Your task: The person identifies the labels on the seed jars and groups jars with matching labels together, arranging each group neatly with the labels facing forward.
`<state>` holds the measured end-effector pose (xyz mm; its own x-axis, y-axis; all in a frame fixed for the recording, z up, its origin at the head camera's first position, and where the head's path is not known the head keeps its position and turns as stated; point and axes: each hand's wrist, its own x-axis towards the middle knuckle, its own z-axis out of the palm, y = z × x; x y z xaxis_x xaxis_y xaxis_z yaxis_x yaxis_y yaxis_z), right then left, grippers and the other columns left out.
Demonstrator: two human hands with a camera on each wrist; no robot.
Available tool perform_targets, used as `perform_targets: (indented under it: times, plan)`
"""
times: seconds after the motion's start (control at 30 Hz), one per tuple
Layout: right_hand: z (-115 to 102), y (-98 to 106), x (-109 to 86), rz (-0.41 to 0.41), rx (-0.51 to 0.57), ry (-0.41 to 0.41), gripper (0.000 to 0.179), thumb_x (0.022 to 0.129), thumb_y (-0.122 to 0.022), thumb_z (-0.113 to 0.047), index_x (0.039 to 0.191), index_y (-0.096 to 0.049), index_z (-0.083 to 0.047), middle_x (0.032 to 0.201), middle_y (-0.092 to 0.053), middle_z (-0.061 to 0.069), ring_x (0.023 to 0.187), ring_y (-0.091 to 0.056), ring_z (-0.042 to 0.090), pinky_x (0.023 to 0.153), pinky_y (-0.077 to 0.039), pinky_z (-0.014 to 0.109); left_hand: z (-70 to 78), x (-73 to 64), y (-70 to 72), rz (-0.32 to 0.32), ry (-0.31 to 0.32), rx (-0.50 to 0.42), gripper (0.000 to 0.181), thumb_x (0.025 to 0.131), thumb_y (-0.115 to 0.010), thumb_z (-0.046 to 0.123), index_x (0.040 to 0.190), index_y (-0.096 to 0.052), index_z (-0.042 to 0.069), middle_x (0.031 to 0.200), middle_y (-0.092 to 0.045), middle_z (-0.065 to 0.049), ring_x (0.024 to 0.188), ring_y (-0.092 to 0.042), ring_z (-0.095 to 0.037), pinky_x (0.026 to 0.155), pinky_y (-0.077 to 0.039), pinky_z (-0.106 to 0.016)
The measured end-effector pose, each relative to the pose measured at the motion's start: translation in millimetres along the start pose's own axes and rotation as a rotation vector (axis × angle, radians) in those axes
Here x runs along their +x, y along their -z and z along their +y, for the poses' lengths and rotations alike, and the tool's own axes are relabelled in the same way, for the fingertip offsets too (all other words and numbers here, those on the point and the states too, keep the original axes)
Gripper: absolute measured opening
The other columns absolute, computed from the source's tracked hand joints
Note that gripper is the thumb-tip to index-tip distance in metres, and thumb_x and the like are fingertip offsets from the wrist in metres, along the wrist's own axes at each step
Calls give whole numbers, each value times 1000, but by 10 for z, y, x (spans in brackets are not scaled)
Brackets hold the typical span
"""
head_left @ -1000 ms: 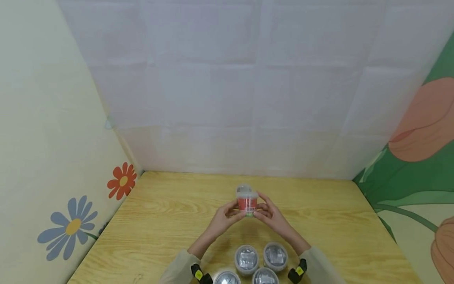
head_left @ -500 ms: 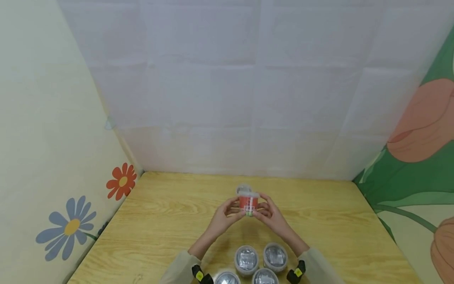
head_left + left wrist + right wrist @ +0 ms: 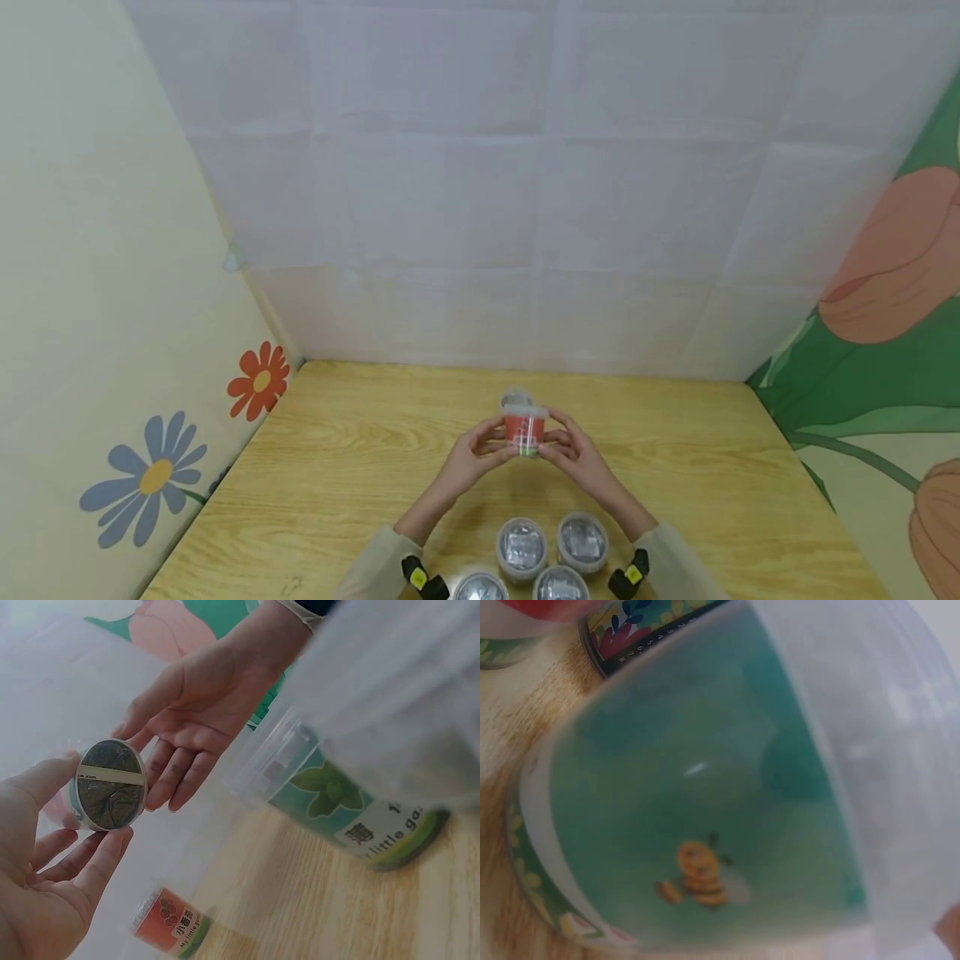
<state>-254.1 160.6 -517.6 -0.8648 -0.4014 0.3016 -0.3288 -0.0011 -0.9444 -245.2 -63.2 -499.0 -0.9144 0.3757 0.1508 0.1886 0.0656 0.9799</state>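
Both hands hold up a small lidded plastic cup (image 3: 525, 429) with a red label and a green band at its base. My left hand (image 3: 468, 458) grips it from the left, and my right hand (image 3: 581, 461) from the right, thumbs low on the near side. In the left wrist view the held cup's round dark underside (image 3: 111, 795) faces the camera, a pale strip across it. Fingers of the left hand (image 3: 52, 862) and right hand (image 3: 191, 712) meet its opposite edges. The right wrist view is mostly filled by a green-labelled cup (image 3: 697, 772) with a printed bee.
Behind the held cup is another lidded cup (image 3: 514, 397), partly hidden. Several lidded cups, including one by the right forearm (image 3: 582, 540), stand near the body on the wooden table (image 3: 360, 467). A pale sheet (image 3: 450, 208) hangs at the back.
The held cup has turned slightly between the fingers, so the white patch on its label shows differently. Both hands stay almost where they were, and the standing cups have not moved.
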Motion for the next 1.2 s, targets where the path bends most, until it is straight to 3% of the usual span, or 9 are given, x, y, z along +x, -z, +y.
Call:
perform_targets:
  times: [0.13, 0.33, 0.53, 0.67, 0.93, 1.2]
  plan:
    - [11, -5, -1, -15, 4, 27, 58, 93, -55, -7, 142, -26, -3, 110, -57, 31, 90, -63, 10, 83, -54, 30, -73, 1, 20, -3, -1, 0, 59, 88, -65, 20, 139, -39, 3, 125, -54, -21, 107, -59, -30, 86, -52, -34]
    - [11, -2, -7, -25, 17, 37, 58, 93, -54, -5, 143, -25, 0, 110, -56, 33, 91, -63, 9, 83, -53, 27, -69, -3, 22, -4, 9, -10, 57, 88, -65, 19, 138, -41, 6, 126, -54, -19, 108, -59, -30, 87, -52, -34]
    - [-5, 10, -7, -23, 11, 20, 58, 93, -55, -8, 142, -26, -2, 110, -57, 30, 91, -63, 10, 84, -53, 33, 94, -38, 4, -16, 22, -15, 55, 88, -64, 14, 137, -41, 2, 126, -54, -23, 108, -58, -34, 89, -51, -37]
    - [-2, 25, -3, -22, -4, 8, 58, 93, -56, -9, 142, -27, -3, 110, -57, 30, 92, -63, 9, 83, -53, 28, 185, -38, 3, -31, 48, -15, 52, 91, -60, 15, 136, -40, -3, 125, -53, -25, 108, -59, -31, 90, -51, -37]
    - [35, 39, 5, -19, -44, -13, 58, 92, -57, -11, 142, -28, -5, 109, -60, 25, 92, -62, 9, 82, -52, 25, 41, 76, 38, -10, 78, -90, 44, 98, -48, 23, 128, -44, -8, 117, -56, -27, 100, -63, -30, 87, -52, -42]
    - [-16, 56, 26, -47, -75, 8, 59, 91, -59, -10, 142, -29, -6, 112, -58, 26, 96, -62, 16, 83, -52, 27, -8, 193, 52, 33, 110, -71, 44, 95, -51, 33, 116, -51, -5, 107, -62, -23, 85, -68, -27, 77, -56, -37]
